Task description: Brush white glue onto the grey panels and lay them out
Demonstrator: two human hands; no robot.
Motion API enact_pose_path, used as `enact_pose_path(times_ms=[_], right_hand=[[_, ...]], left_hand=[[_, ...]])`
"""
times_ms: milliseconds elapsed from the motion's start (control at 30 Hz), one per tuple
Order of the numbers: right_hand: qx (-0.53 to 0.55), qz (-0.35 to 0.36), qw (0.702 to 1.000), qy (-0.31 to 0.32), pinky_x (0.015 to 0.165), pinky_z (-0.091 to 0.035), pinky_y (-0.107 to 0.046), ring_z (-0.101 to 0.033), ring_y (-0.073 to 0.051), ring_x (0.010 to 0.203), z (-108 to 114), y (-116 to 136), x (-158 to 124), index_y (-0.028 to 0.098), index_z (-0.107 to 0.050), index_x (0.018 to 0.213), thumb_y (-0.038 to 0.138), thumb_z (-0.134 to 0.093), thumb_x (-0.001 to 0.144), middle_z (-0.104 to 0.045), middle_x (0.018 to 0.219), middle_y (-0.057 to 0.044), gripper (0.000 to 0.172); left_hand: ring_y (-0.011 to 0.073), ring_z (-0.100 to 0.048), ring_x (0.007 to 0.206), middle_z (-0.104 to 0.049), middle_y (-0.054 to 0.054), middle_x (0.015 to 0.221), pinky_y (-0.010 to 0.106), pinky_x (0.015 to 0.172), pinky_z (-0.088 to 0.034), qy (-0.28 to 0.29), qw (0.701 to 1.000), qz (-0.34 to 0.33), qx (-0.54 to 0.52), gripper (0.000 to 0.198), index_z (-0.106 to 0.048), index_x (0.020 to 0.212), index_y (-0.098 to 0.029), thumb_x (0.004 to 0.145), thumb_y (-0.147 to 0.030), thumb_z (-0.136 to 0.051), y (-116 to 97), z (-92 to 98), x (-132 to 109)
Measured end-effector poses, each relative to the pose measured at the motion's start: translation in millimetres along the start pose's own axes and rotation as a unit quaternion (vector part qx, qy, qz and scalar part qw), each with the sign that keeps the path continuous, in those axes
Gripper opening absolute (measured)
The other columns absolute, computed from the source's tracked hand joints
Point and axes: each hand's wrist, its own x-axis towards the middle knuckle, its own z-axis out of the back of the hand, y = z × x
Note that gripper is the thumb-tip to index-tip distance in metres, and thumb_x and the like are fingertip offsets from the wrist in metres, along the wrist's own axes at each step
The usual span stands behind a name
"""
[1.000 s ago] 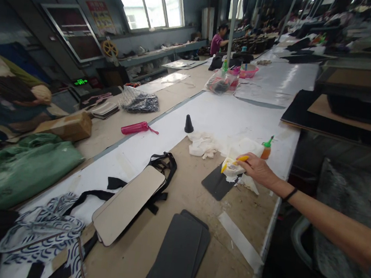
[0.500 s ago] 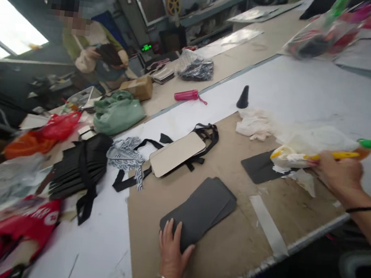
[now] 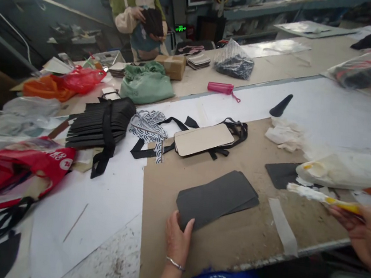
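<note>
In my right hand (image 3: 365, 231) is a brush (image 3: 342, 204) with a yellow handle, its bristles coated in thick white paste. Just beyond the brush lies a milky plastic container (image 3: 346, 170) on its side, smeared with white and yellow. A dark flat piece (image 3: 280, 173) sticks out from under it. My left hand (image 3: 177, 236) touches the near left corner of overlapping dark grey rounded panels (image 3: 215, 198), thumb apart from the bent fingers. Behind them a beige rounded panel (image 3: 203, 140) rests on black straps (image 3: 238, 129).
Brown board (image 3: 162, 190) covers the near table. To the left are a black folded stack (image 3: 102, 123), patterned fabric (image 3: 148, 126) and a red bag (image 3: 35, 162). A pink cylinder (image 3: 220, 87), dark cone (image 3: 281, 105) and crumpled white cloth (image 3: 285, 133) lie farther back. A person (image 3: 139, 17) stands across the table.
My right hand has drawn the brush toward me, away from the container. My left fingers have slid from the panels' top to their corner. The view has turned, and the dark cone now lies tipped over.
</note>
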Motion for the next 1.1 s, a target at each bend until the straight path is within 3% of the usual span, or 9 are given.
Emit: enact_pose_path(times_ms=[67,133,267,400,500,567,633,833,1100], right_hand=[[0.050,-0.028,0.998,0.028,0.058,-0.053,-0.037,-0.058,-0.017,0.054,-26,10,-40,0.022,-0.058,0.055,0.039,-0.076,0.047,-0.059,0.065,-0.006,0.026],[0.063,-0.044,0.995,0.062,0.053,-0.055,-0.032,-0.059,-0.017,0.052,-46,15,-75,0.022,-0.060,0.058,0.038,-0.079,0.043,-0.060,0.063,-0.005,0.029],[0.044,-0.064,0.987,0.143,0.052,-0.057,-0.029,-0.062,-0.017,0.052,-78,8,-125,0.020,-0.061,0.069,0.044,-0.081,0.048,-0.064,0.065,-0.004,0.038],[-0.013,-0.035,0.971,0.238,0.057,-0.059,-0.030,-0.065,-0.019,0.059,-116,-9,-158,0.017,-0.058,0.081,0.052,-0.073,0.062,-0.065,0.069,-0.004,0.043],[-0.059,0.012,0.950,0.308,0.064,-0.060,-0.033,-0.066,-0.019,0.065,-146,-18,-175,0.016,-0.057,0.084,0.054,-0.065,0.072,-0.064,0.075,-0.004,0.041],[-0.073,0.037,0.937,0.339,0.064,-0.060,-0.034,-0.065,-0.019,0.066,-162,-23,-182,0.016,-0.056,0.083,0.056,-0.062,0.074,-0.062,0.077,-0.004,0.040],[-0.078,0.056,0.927,0.362,0.063,-0.059,-0.034,-0.065,-0.019,0.065,-176,-29,-188,0.017,-0.056,0.082,0.057,-0.059,0.075,-0.061,0.078,-0.004,0.040],[-0.091,0.073,0.905,0.410,0.062,-0.059,-0.034,-0.064,-0.019,0.065,-195,-50,-192,0.018,-0.055,0.083,0.054,-0.055,0.080,-0.058,0.079,-0.004,0.037],[-0.141,0.106,0.925,0.336,0.061,-0.058,-0.033,-0.064,-0.019,0.065,-177,-48,-152,0.019,-0.057,0.080,0.051,-0.053,0.080,-0.058,0.082,-0.005,0.033]], left_hand=[[0.0198,-0.055,0.076,-0.056,0.005,0.080,0.035,0.073,-0.047,0.044,0.997,0.054,-0.038,0.032,-0.052,0.090,-0.016,0.077,-0.046,-0.055,1,0.7,0],[0.0181,-0.053,0.071,-0.054,0.002,0.074,0.032,0.069,-0.046,0.066,0.996,0.055,-0.035,0.024,-0.051,0.083,-0.018,0.079,-0.041,-0.054,-1,3.0,3],[0.0213,-0.056,0.083,-0.057,0.006,0.084,0.035,0.075,-0.046,0.045,0.997,-0.052,0.039,0.025,-0.052,0.097,-0.016,0.082,-0.037,-0.052,-6,8.2,15],[0.0246,-0.056,0.089,-0.058,0.012,0.094,0.040,0.076,-0.048,-0.042,0.985,-0.137,0.101,0.040,-0.050,0.110,-0.012,0.082,-0.040,-0.054,-1,9.3,24],[0.0229,-0.055,0.096,-0.059,0.012,0.101,0.039,0.083,-0.048,-0.059,0.956,-0.276,0.080,0.028,-0.054,0.107,-0.016,0.084,-0.030,-0.052,5,8.9,23],[0.0232,-0.053,0.105,-0.059,0.011,0.108,0.039,0.088,-0.047,-0.016,0.929,-0.365,0.060,0.025,-0.056,0.107,-0.018,0.082,-0.023,-0.053,7,8.2,20],[0.0252,-0.051,0.109,-0.059,0.011,0.112,0.042,0.090,-0.047,0.022,0.914,-0.401,0.061,0.029,-0.057,0.108,-0.018,0.080,-0.021,-0.055,7,6.7,16],[0.0264,-0.053,0.107,-0.061,0.010,0.112,0.047,0.087,-0.050,0.013,0.917,-0.392,0.078,0.032,-0.059,0.108,-0.020,0.076,-0.020,-0.060,6,-0.7,12],[0.0256,-0.053,0.105,-0.062,0.007,0.112,0.045,0.087,-0.049,-0.012,0.920,-0.384,0.072,0.031,-0.061,0.106,-0.022,0.075,-0.019,-0.062,3,-2.0,11]])
